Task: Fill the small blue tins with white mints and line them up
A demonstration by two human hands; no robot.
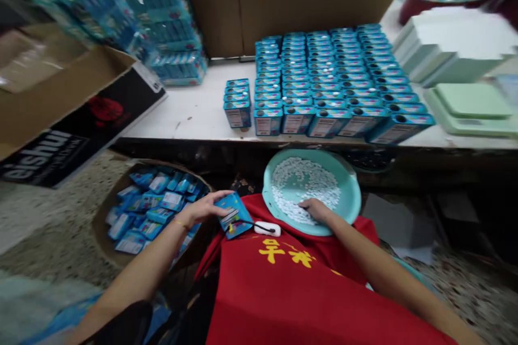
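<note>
My left hand [207, 207] grips a small blue printed carton [233, 214], thumb on its near face, just left of a green basin. The teal-green plastic basin [353, 188] rests by my lap, over red cloth, and holds many small white pieces [299, 172]. My right hand [318, 210] reaches into the basin with fingers bunched together among the pieces; its fingertips are partly hidden. To the left of my left hand, a round-rimmed cardboard container [101, 226] is full of loose blue cartons [159, 213].
On the white table [190, 113] stand rows of blue cartons [327, 91] and a shorter row [238, 105]. A green scale [473, 102] and white stacked sheets [457, 38] are at right. A black-printed cardboard box [89, 118] and wrapped blue packs [178, 59] stand left.
</note>
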